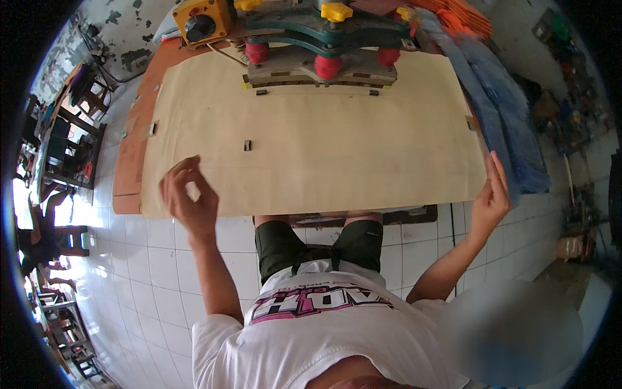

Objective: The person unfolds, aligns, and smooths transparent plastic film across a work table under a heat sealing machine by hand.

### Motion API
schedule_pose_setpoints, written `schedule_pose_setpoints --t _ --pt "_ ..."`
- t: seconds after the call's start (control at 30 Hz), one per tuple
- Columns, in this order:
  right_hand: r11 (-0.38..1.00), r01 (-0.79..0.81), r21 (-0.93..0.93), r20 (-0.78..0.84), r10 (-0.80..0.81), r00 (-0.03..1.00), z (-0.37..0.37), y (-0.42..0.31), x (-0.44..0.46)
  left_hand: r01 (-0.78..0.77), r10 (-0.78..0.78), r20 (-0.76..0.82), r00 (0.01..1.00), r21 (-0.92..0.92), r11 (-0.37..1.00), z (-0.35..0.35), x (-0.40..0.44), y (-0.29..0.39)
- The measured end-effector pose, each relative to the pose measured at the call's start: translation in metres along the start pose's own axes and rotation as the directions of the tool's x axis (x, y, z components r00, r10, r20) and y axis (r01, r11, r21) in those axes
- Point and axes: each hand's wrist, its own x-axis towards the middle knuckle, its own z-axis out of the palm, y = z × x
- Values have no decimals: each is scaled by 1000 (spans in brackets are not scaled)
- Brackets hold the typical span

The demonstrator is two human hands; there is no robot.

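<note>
Tan sheet [350, 142], left hand [194, 211] half-curled above, right hand [492, 196] straight-fingered alongside

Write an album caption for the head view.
Bare left hand over a broad tan sheet, right hand at its right edge, before a dark-green metal machine with red fittings.

Patchy wall [129, 35], white tiled floor [146, 279].

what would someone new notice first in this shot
Probably the big pale sheet spread across the table in the middle of the view. Next, the dark green machine frame at top centre, with red knobs beneath it and a yellow box to its left. Then the left hand over the sheet's near left corner and the right hand by its right edge.
</note>
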Motion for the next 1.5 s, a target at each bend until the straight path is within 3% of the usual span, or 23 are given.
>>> schedule_pose_setpoints --t 0.07,0.13,0.17,0.3,0.47,0.5,0.57,0.6,0.67,0.7,0.77,0.8,0.87,0.9,0.93,1.0,1.07,1.17,1.27,1.3,1.37,1.43,1.5 --pt "997 14 -75 5 -14 1000 -12 -2 1 19 -22 -86 996 -29 999 -11 1 -8" --pt "996 25 -87 43 -21 999 -21 1 0 39 -30 -87 996 104 994 -27 -1 -17" --pt "994 36 -100 84 -28 996 -24 3 1 -3 9 -30 1000 202 979 -38 2 -17" --pt "1000 -29 -13 124 30 992 -23 10 10 -11 5 25 1000 265 964 -56 17 -21" --pt "997 -45 60 387 19 922 14 11 55 -92 -21 347 938 304 948 -30 53 -42" --pt "997 -45 59 385 19 923 25 17 62 -93 -18 345 938 303 949 -20 57 -49" --pt "995 20 98 587 -74 806 51 38 71 -37 -126 563 817 269 962 7 62 -68" --pt "995 22 98 584 -75 809 63 45 75 -39 -123 560 819 269 962 20 65 -77" --pt "998 -24 66 709 -30 704 84 58 86 -11 -253 773 582 318 948 47 72 -92" --pt "998 -22 66 707 -31 706 95 65 93 -10 -252 771 584 318 948 60 76 -101" --pt "998 39 -45 800 13 601 112 76 104 -71 -228 877 423 283 957 83 80 -114" --pt "998 38 -45 800 13 600 117 77 108 -72 -227 877 423 282 957 94 80 -118" --pt "909 378 -177 765 -115 634 123 72 112 -146 -221 834 505 335 931 112 76 -119" --pt "908 378 -179 764 -114 635 127 71 104 -231 -159 768 620 372 899 112 70 -113" --pt "865 443 -233 649 -201 734 132 67 94 -230 -157 765 625 373 899 111 65 -105" --pt "816 493 -301 514 -296 805 137 56 85 -188 28 605 796 203 961 107 55 -88" --pt "980 199 20 663 -162 731 135 30 74 -21 27 671 741 -16 1000 95 52 -52" --pt "974 106 200 722 -220 656 144 -6 46 22 239 663 709 -359 933 101 30 -9" --pt "962 31 270 771 -235 592 146 -54 32 94 279 782 557 -393 915 106 21 32" --pt "961 40 274 769 -244 591 148 -64 29 98 280 783 555 -396 913 110 16 37" --pt "960 50 275 766 -251 592 150 -77 21 -75 359 786 504 -374 925 118 9 43" --pt "973 168 158 780 -228 584 155 -81 11 -122 343 809 477 -325 938 121 4 47" --pt "976 166 140 790 -212 576 156 -79 8 -168 319 835 450 -271 948 123 4 50"
